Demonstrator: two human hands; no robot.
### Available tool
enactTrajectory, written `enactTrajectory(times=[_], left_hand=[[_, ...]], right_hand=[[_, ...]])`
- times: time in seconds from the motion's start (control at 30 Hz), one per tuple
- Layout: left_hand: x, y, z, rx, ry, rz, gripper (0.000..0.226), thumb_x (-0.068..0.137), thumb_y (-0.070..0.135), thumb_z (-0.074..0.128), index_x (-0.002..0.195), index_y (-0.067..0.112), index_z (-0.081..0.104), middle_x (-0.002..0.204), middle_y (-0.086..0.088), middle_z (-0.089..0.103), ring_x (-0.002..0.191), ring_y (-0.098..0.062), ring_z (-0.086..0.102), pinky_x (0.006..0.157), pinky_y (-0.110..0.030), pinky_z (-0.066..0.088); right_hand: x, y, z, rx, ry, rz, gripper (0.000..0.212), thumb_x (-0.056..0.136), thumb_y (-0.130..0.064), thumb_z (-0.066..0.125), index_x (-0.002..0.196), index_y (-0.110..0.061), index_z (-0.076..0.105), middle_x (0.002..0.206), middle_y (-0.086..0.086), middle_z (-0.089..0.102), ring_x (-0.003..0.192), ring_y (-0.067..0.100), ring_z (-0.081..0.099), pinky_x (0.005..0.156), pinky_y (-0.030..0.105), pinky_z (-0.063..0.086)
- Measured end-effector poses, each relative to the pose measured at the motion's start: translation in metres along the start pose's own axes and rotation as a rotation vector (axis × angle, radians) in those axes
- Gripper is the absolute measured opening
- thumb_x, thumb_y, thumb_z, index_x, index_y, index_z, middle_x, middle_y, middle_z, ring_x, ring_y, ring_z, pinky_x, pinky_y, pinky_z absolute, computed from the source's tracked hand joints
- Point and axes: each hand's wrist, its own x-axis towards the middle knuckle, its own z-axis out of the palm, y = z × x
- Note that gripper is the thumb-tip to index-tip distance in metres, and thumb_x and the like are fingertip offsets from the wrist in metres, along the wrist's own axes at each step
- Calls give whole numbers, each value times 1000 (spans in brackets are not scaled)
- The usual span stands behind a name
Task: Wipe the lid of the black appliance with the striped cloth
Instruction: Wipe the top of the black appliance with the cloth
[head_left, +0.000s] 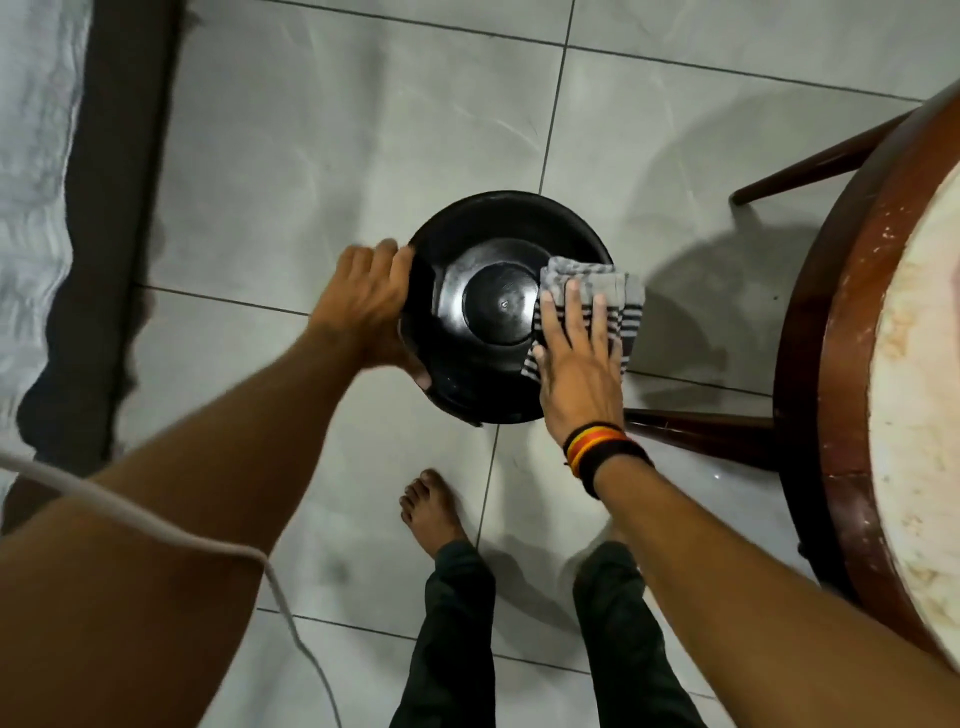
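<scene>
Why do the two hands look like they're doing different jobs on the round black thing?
The left hand is bare and curls around the rim of the round black appliance lid. The right hand lies flat, pressing the grey striped cloth, with a striped wristband. Both touch the lid.

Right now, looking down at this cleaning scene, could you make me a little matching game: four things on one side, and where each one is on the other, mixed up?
Things:
1. striped cloth
2. left hand
3. right hand
4. wooden table

Places:
A. gripping the left rim of the black appliance
B. standing to the right of the appliance
C. lying on the right side of the lid
D. pressed flat on top of the cloth

Pairs: 1-C, 2-A, 3-D, 4-B
</scene>
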Motion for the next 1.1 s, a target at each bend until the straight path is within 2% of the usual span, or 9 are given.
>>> enactTrajectory(times=[0.2,0.3,0.37,0.43,0.5,0.63,0.9,1.0,1.1], left_hand=[[-85,80,67,-414,31,-580,145,43,107,52,149,9,31,141,-15,44,134,-39,42,125,-53,24],[-99,127,72,-638,22,-863,143,45,107,49,147,8,30,142,-19,44,135,-42,41,121,-57,29],[-102,137,72,-726,70,-926,138,50,106,49,148,12,29,147,-18,40,139,-40,37,123,-58,27],[-100,126,73,-722,219,-837,138,53,104,51,155,15,24,160,-17,28,150,-40,24,129,-56,12],[-86,101,70,-640,260,-569,149,54,102,55,165,14,10,173,-17,3,161,-38,-1,130,-51,-7],[-51,45,56,-369,-92,-121,174,44,94,73,163,5,-19,170,-21,-29,158,-39,-28,128,-62,-9],[-45,45,54,-253,-178,-159,179,42,82,85,161,6,-25,168,-20,-33,157,-39,-30,127,-65,-9],[-43,45,56,-263,-197,-157,180,42,83,84,159,7,-29,166,-19,-38,155,-38,-34,126,-65,-11],[-42,43,57,-271,-215,-151,180,42,83,84,158,7,-31,165,-19,-40,154,-39,-36,126,-65,-12]], right_hand=[[57,-27,-24,-135,-67,-287,79,100,0,43,163,-35,10,174,-7,-1,160,27,-4,128,56,11],[72,-42,-29,-177,-133,-445,75,102,-2,44,162,-37,14,174,-5,1,160,26,-2,129,50,10],[76,-45,-30,-181,-143,-484,73,103,-5,44,162,-37,14,174,-3,1,160,26,0,128,51,12],[75,-45,-29,-185,-128,-468,73,105,-12,46,162,-37,9,174,-3,1,160,26,1,127,52,14],[73,-42,-28,-148,-123,-412,76,105,-19,50,163,-36,4,174,-4,2,160,25,2,126,54,15],[69,-40,-24,-92,-91,-318,79,104,-25,53,164,-32,2,174,-7,4,160,25,7,125,55,21],[-5,-48,1,-112,30,-138,62,97,-18,61,154,-28,38,168,1,25,146,36,32,108,57,41],[-54,-49,20,-157,-29,-212,74,89,-6,68,153,-31,39,165,3,30,140,34,38,108,52,46],[-46,-44,17,-150,-2,-230,68,87,-12,74,145,-36,49,152,4,48,133,33,47,103,51,46]])
